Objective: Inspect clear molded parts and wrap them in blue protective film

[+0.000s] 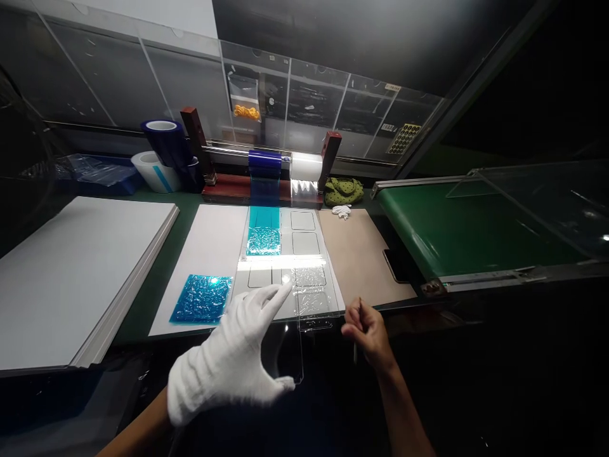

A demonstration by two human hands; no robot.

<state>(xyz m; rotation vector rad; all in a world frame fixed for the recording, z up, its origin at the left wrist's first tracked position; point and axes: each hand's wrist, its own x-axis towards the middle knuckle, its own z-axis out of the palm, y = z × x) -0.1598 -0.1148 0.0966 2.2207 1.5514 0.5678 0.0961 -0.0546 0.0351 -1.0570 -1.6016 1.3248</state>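
My left hand (pixel 233 349), in a white glove, grips a thin clear panel (pixel 284 352) by its edges between thumb and fingers, just off the bench's front edge. To its right my bare right hand (pixel 364 330) is closed around a thin, pale stick-like thing (pixel 355 353), mostly hidden by the fingers. Beyond the panel lies a sheet with rounded rectangular outlines (pixel 303 221), partly covered by strips of teal film (pixel 264 219) and wrinkled clear film (pixel 311 301). A blue film-covered square (pixel 202 298) rests left of the strips.
Behind stands a roller holder (pixel 195 133) with a blue film roll (pixel 265 164) and a clear film roll (pixel 306 166). A paper stack (pixel 80 273) sits left, spare rolls (pixel 157 171) behind it. At right are a phone (pixel 396 265) and a green conveyor belt (pixel 466 228).
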